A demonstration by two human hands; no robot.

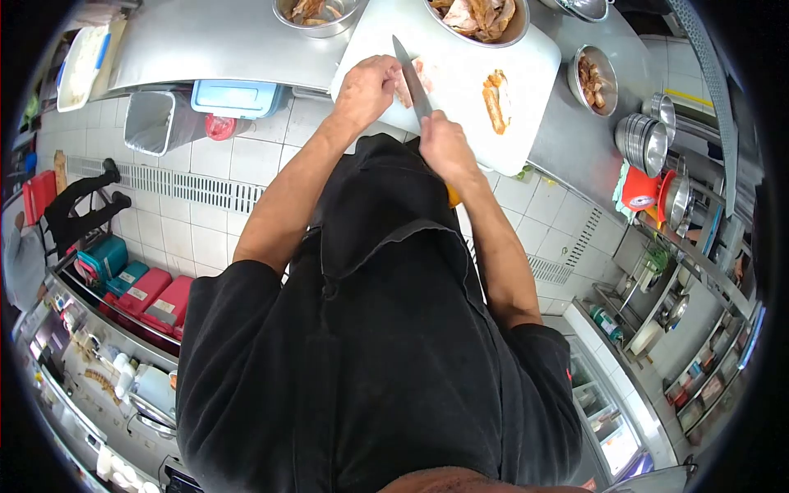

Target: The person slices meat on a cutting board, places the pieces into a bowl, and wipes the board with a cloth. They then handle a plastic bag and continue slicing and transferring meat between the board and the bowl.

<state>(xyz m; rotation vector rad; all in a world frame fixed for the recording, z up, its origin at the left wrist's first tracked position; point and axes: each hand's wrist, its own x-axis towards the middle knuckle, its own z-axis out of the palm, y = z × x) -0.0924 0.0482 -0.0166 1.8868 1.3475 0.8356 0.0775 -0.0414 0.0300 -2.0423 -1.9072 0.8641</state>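
Note:
On the white cutting board [526, 90], my right hand [445, 146] is closed round the handle of a long knife [412, 78], its blade pointing up and to the left. My left hand [365, 92] presses with bent fingers on a pale piece of meat [403, 89] left of the blade. More of the meat shows just right of the blade. A browned piece of meat [496, 103] lies apart on the right of the board. At the board's top edge stands a metal bowl [527, 23] of cooked meat.
A bowl [355, 20] with scraps stands beyond the board's upper left, another [611, 82] with meat pieces on the right. Stacked metal bowls [641, 144] stand further right. Below the counter's left edge are a lined bin [148, 123] and a blue-lidded box [236, 97]. A person's legs [74, 201] show far left.

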